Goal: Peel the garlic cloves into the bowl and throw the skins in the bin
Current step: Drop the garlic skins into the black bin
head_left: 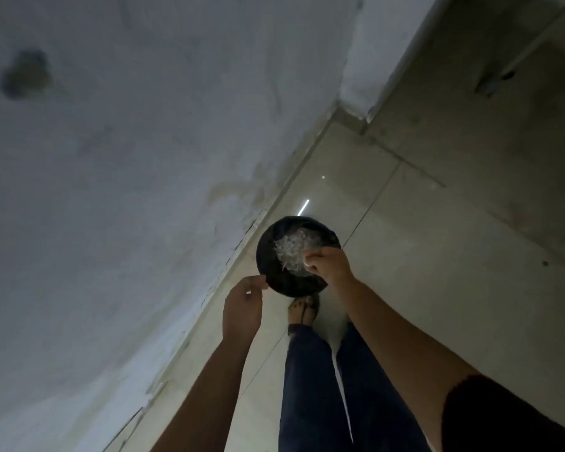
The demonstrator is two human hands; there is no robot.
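One wide-angle view is taken from the head, aimed steeply down; the bin (268,263) is seen close, near centre.

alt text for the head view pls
Seen from above, a person's right hand pinches at pale garlic skins piled in a round black bin on a tiled floor by a wall. The left hand is at the bin's near rim.

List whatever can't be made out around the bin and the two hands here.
- The bin: the head view looks straight down, so its sides are hidden; the right hand covers part of the rim.
- The right hand: fingertips blur into the garlic skins; grip unclear.
- The left hand: dim; whether it touches the rim is unclear.
- The bowl and cloves: outside the frame.
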